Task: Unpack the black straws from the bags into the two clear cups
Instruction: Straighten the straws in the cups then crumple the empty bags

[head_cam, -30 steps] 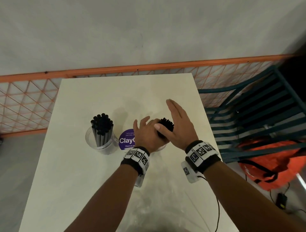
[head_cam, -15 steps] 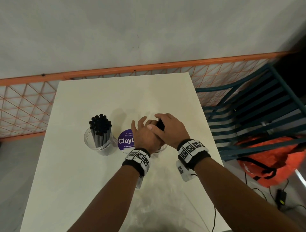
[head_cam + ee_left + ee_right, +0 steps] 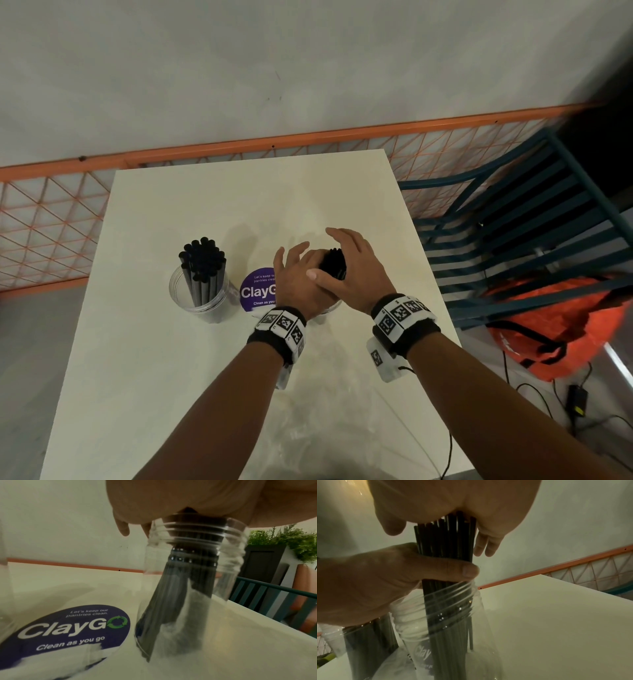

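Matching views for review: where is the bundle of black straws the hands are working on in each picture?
Head: bundle of black straws at centre, between both hands.
Left wrist: right of centre, seen through the clear cup.
Right wrist: upright at centre, thumb across it.
Shared landmark: purple ClayGo sticker.

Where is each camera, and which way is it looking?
Head: high up, looking down at the table, both hands and forearms.
Left wrist: under the left hand, looking along it at the near cup.
Right wrist: under the right hand, facing the straw bundle and the left thumb.
All three show that bundle.
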`<state>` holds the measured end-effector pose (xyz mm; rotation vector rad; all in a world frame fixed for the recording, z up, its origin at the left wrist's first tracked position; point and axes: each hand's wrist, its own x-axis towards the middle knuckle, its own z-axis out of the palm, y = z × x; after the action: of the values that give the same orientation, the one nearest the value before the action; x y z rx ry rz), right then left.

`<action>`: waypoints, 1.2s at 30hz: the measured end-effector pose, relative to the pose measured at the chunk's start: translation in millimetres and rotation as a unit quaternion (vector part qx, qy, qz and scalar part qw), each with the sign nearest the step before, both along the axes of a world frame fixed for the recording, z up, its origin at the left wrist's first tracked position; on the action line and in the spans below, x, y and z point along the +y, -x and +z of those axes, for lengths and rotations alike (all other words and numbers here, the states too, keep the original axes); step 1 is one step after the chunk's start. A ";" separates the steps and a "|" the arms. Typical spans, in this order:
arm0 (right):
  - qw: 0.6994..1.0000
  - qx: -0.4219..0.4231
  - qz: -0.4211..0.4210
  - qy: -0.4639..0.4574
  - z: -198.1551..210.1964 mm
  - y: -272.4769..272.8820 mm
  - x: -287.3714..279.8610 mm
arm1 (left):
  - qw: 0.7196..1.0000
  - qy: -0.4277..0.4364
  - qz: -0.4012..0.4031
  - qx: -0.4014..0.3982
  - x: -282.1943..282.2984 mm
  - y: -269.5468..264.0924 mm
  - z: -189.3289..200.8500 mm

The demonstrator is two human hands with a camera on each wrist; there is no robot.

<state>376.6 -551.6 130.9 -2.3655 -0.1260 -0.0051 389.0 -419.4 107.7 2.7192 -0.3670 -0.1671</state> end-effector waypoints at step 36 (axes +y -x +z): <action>0.990 -0.004 -0.088 -0.109 13.9 2.9 -31.4 | 0.996 0.079 0.028 -0.028 -14.7 6.7 12.3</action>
<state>373.7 -583.0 144.9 -2.1506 0.0753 -0.1087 382.3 -434.1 120.0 2.5787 -0.3056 -0.0452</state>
